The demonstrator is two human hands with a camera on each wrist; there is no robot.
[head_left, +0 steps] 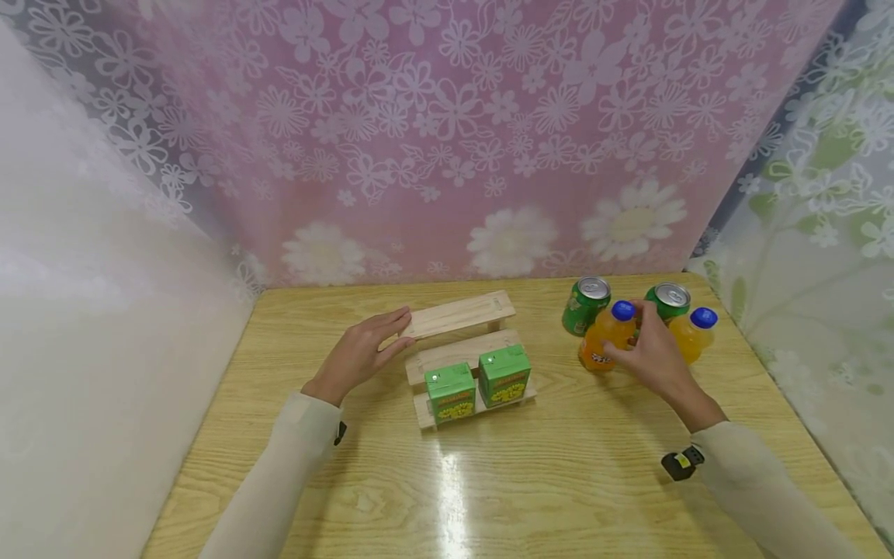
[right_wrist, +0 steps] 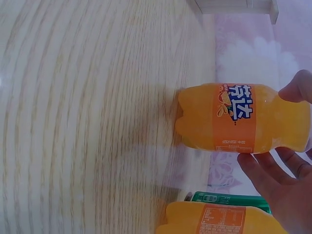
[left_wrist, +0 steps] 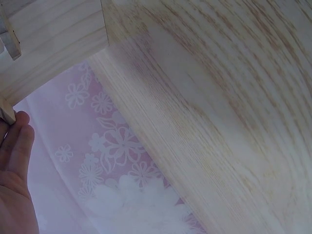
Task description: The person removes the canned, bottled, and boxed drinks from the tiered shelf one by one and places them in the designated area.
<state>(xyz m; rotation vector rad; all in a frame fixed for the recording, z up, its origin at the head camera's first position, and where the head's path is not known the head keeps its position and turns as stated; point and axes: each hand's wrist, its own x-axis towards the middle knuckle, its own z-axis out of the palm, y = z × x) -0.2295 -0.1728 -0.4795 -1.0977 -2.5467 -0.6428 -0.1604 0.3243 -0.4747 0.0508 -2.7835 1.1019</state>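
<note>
So the right hand (head_left: 646, 353) has thumb and fingers clamped on the upper part of an orange soda bottle (head_left: 601, 341) with a blue cap. Bottle's roughly upright, over the right-hand part of the desk (head_left: 545, 489), towards the back edge. Can't really tell if its base is touching the wood. Its orange label with the blue-and-white lettering shows nicely from the right wrist cam.

The left hand (head_left: 359, 349) is over at the wooden rack (head_left: 464, 314), thumb and fingers pinching the left end of the top plank. The rack has three stepped levels and sits around the middle of the desk, closer to the back edge than the front, at a slight angle. Two green drink cartons (head_left: 504, 376) stand side by side on the lowest step, with a gap between them.

Back to the right: a second orange bottle (head_left: 690, 338), also blue-capped, stands near the right edge, just beside the right hand. Two green cans with silver tops are there too: one (head_left: 585, 307) just behind and left of the held bottle, the other (head_left: 668, 299) towards the back right corner.
</note>
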